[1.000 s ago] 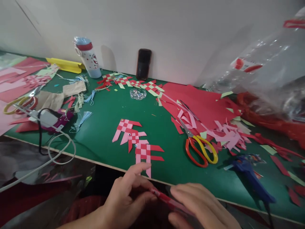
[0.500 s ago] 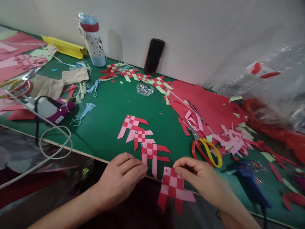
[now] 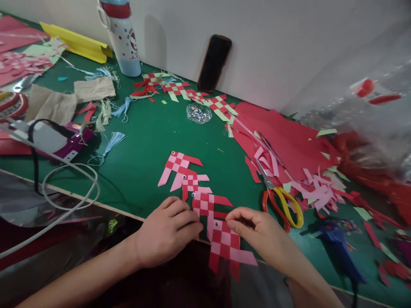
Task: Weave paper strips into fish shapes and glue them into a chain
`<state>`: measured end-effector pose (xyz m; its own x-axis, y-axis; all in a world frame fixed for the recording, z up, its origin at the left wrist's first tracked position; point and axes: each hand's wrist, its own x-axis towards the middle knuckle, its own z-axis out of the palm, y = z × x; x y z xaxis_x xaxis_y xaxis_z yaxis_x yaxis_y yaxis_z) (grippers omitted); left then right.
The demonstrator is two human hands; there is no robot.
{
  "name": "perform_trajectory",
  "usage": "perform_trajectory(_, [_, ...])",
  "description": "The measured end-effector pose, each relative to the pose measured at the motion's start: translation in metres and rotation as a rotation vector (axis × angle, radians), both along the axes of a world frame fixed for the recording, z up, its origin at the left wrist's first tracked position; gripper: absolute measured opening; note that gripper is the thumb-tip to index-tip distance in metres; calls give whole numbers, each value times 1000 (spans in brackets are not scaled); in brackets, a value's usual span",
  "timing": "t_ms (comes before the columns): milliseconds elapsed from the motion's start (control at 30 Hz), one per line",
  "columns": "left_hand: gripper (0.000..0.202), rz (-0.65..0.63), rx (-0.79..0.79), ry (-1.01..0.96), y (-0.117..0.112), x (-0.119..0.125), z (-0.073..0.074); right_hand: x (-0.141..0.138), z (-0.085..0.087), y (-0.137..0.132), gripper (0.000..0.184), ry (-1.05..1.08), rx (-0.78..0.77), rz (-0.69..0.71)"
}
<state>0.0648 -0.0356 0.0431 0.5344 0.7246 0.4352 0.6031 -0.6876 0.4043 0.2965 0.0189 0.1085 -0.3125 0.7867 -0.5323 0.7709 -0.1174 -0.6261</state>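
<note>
Between the thumb and fingers of my right hand [image 3: 257,229] is the upper right edge of a red-and-pink woven paper fish [image 3: 225,244] with a googly eye. It overlaps the lower strips of another woven fish [image 3: 204,204] and juts past the table edge. My left hand [image 3: 171,233] is closed, its fingertips at the left strip of that second fish; the exact grip is partly hidden. Farther up, a small checkered fish [image 3: 190,183] and a fish with long fins [image 3: 178,161] lie in a stepped row with it.
Scissors [image 3: 278,205] and paper scraps [image 3: 316,188] lie to the right, beyond a blue glue gun [image 3: 342,250]. A dish of googly eyes [image 3: 199,114] sits at the back, near a leaning phone [image 3: 214,63] and a bottle [image 3: 123,42]. Tassels [image 3: 112,143] and a white cable [image 3: 69,164] are left.
My right hand has brought its paper fish slightly up and left, so it now overlaps the fish beside my left hand. The head view has shifted a little.
</note>
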Motion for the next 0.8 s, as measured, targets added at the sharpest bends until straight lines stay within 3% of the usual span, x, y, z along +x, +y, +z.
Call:
perform_trajectory(200, [17,-9,-1,42,0,1,0,-1,-10,-3,15,12,33,-54])
perform_trajectory(567, [31,8,-39,203,0,8,3,-5,-21,-7,5,-75,223,44])
perform_trajectory(800, [37,19,-88,260,2,13,4,-2,-24,-9,15,-86,264,81])
